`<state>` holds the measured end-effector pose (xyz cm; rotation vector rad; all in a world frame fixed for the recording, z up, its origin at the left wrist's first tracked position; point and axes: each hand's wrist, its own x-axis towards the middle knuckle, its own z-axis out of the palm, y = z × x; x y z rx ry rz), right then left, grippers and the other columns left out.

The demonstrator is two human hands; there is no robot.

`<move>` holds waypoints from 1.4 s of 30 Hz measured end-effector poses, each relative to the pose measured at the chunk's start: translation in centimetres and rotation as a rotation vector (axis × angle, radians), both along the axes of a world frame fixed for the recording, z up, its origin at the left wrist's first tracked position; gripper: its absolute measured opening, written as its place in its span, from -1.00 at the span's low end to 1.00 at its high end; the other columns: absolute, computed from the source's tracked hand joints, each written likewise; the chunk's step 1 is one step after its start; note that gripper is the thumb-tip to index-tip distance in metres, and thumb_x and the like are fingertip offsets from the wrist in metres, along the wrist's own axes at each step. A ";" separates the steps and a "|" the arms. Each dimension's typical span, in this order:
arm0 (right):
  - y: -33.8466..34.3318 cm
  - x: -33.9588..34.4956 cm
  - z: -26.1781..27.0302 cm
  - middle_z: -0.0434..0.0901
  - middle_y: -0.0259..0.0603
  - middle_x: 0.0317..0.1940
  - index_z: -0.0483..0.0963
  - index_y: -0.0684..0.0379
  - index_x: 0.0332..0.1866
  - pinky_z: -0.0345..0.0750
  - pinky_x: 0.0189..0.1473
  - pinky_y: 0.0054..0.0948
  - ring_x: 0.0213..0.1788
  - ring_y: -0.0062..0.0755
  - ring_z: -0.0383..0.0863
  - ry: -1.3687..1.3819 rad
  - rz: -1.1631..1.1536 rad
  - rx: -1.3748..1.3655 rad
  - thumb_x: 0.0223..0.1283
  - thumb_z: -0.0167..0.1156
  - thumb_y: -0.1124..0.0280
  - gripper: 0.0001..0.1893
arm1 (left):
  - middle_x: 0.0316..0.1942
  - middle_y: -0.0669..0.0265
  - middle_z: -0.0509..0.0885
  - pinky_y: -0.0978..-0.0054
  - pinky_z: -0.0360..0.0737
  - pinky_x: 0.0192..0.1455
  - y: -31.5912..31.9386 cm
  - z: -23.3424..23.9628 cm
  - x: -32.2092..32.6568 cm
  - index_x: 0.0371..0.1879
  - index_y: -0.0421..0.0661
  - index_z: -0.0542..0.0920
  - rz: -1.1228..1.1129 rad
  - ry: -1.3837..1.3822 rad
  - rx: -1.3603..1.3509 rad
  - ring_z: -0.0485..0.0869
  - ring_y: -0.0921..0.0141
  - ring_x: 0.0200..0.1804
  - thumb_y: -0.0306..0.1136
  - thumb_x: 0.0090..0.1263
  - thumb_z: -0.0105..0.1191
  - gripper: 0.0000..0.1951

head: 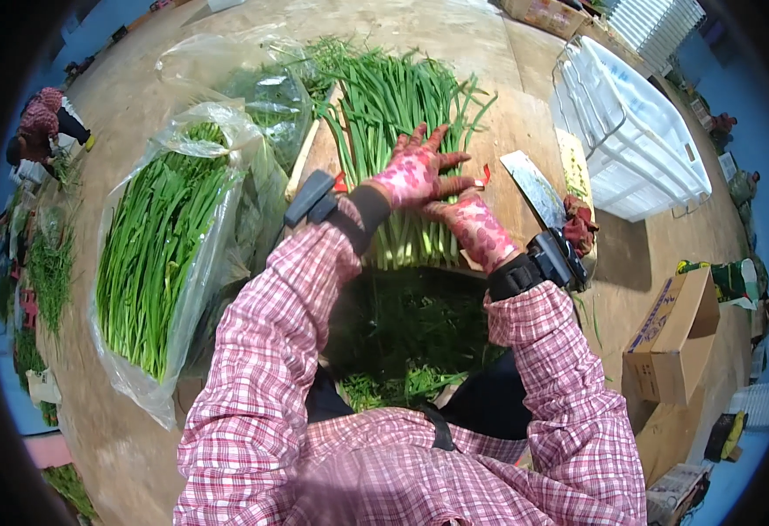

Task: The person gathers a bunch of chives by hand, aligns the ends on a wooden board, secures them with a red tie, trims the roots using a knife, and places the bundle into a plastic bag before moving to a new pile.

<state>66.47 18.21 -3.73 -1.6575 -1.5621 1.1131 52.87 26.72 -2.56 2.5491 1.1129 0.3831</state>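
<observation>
A thick pile of garlic chives (401,98) lies on a wooden board (506,125), leaves pointing away and pale stem ends (417,243) toward me. My left hand (420,171), in a pink patterned glove, rests on top with fingers spread. Just right of it, my right hand (473,223), gloved the same, lies low over the stems; its fingertips are partly hidden and their grip is unclear. Bits of red tie (485,176) show on both sides of the pile. To the right rests a cleaver (534,187), beside a dark red cloth (578,227).
At left stands a clear plastic bag (105,315) of bundled greens (161,256), with another bag (272,112) behind. White plastic crates (627,144) and an open cardboard box (667,335) are at right. Loose greens (404,388) lie between my legs. Another person (42,125) bends over far left.
</observation>
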 end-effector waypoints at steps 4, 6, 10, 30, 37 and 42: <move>-0.7 2.2 3.4 0.60 -0.23 -0.53 0.52 0.30 -0.09 0.44 -0.57 -0.41 -0.61 -0.45 0.54 0.148 -0.087 -0.324 0.17 0.29 0.05 -0.54 | 0.46 0.06 0.10 -0.11 -0.13 0.45 0.9 -0.4 -0.4 0.29 0.28 0.43 0.007 0.112 0.094 -0.04 -0.08 0.49 0.28 0.26 -0.01 -0.36; -1.4 2.7 3.2 0.65 -0.06 -0.38 0.49 0.31 0.01 0.56 -0.40 -0.36 -0.40 -0.27 0.67 0.219 -0.162 -0.172 0.20 0.24 0.02 -0.48 | 0.46 0.07 0.09 -0.11 -0.14 0.46 0.5 -0.2 0.2 0.31 0.28 0.41 -0.002 0.180 0.122 -0.04 -0.07 0.49 0.29 0.26 -0.03 -0.35; -1.7 2.6 0.3 0.53 0.24 0.04 0.37 0.37 0.21 0.41 0.19 -0.28 0.17 -0.03 0.51 -0.093 -0.088 0.078 0.14 0.26 -0.05 -0.28 | 0.46 0.01 0.08 -0.06 -0.13 0.47 -1.1 0.4 -0.3 0.36 0.21 0.32 0.113 -0.001 0.186 -0.03 -0.04 0.49 0.26 0.29 -0.03 -0.31; -0.8 1.0 -0.7 0.59 0.24 -0.18 0.39 0.40 0.08 0.52 -0.09 -0.08 -0.07 0.16 0.58 -0.108 -0.064 -0.060 0.30 -0.01 0.28 -0.60 | 0.50 -0.09 -0.20 -0.11 -0.28 0.45 -4.5 -0.8 -2.4 0.46 0.47 0.05 0.229 0.134 0.316 -0.24 -0.15 0.50 0.37 0.18 0.00 -0.16; -1.1 3.8 1.3 0.49 -0.46 -0.50 0.47 0.12 0.11 0.40 -0.54 -0.59 -0.51 -0.65 0.49 0.351 0.044 -0.189 0.35 0.05 0.33 -0.72 | 0.45 0.27 0.17 -0.07 -0.17 0.46 -3.4 -1.6 -0.6 0.27 0.39 0.42 -0.032 0.183 0.237 0.02 0.12 0.49 0.07 0.46 -0.17 -0.58; -0.4 4.1 -0.2 0.55 -0.39 -0.40 0.48 0.21 0.08 0.46 -0.46 -0.52 -0.42 -0.61 0.52 0.182 0.008 -0.106 0.35 0.05 0.26 -0.68 | 0.44 0.18 0.18 0.04 -0.07 0.47 -3.5 -1.3 -2.5 0.31 0.23 0.40 0.093 -0.113 0.331 0.07 0.10 0.48 -0.03 0.48 -0.12 -0.56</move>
